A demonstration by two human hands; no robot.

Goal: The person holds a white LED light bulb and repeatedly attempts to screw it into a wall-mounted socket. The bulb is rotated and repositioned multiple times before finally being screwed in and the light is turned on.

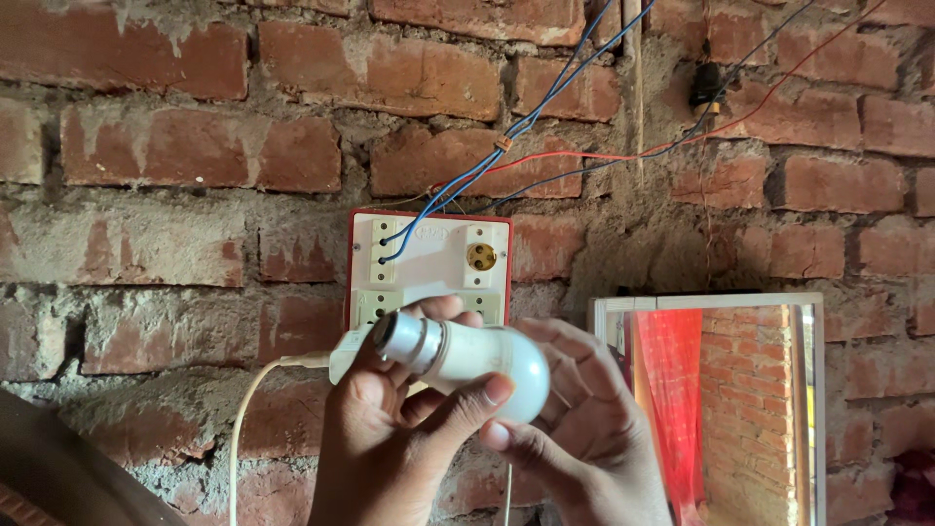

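Observation:
A white light bulb (477, 358) with a metal base lies sideways in front of the wall, base pointing up and left. My left hand (390, 438) grips it from below, fingers around the base end and thumb across the glass. My right hand (584, 429) cups the rounded end from the right. Just behind the hands, a red-edged white switchboard (433, 258) is fixed to the brick wall, with sockets and a brass bulb holder (480, 256).
Blue and red wires (545, 93) run from the board up the brick wall (175, 195). A white plug and cable (248, 399) hang at the left of the board. A framed mirror (721, 409) leans at the right, reflecting red cloth.

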